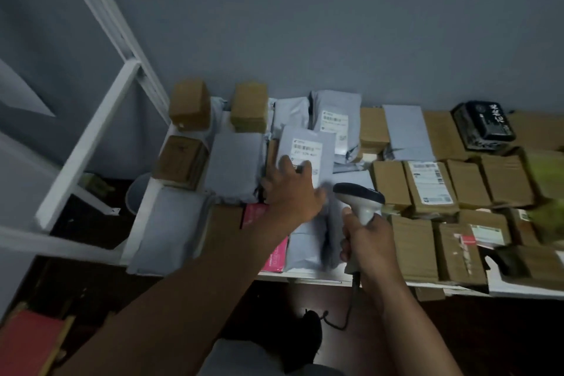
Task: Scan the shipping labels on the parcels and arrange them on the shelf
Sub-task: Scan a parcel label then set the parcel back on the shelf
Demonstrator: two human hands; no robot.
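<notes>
Right hand: the right hand (pixel 367 241) is nearest, at the front edge of the shelf (pixel 305 277), fingers wrapped round the grip of a grey barcode scanner (pixel 360 201) whose head points toward the back; its cable hangs down below the front edge
Left hand: the left hand (pixel 291 189) reaches in from the lower left, fingers spread and fairly straight, lying on the lower part of a grey mailer (pixel 305 146); whether the thumb hooks its edge I cannot tell
Grey mailer: it stands tilted up in the middle of the shelf, white shipping label (pixel 306 148) facing up, fingertips touching the label's lower edge
Front edge: a pink packet (pixel 276 256) and more grey bags lie under the left forearm
Right half: brown cardboard parcels (pixel 470 183) lie flat in rows, one of them bearing a large white label
Behind the mailer: a second labelled grey bag (pixel 335 125) leans toward the wall
Back left corner: two small brown boxes (pixel 190 108) stand upright, well apart from the hands
Back right: a black box (pixel 483 123) with white writing sits at the back edge
</notes>
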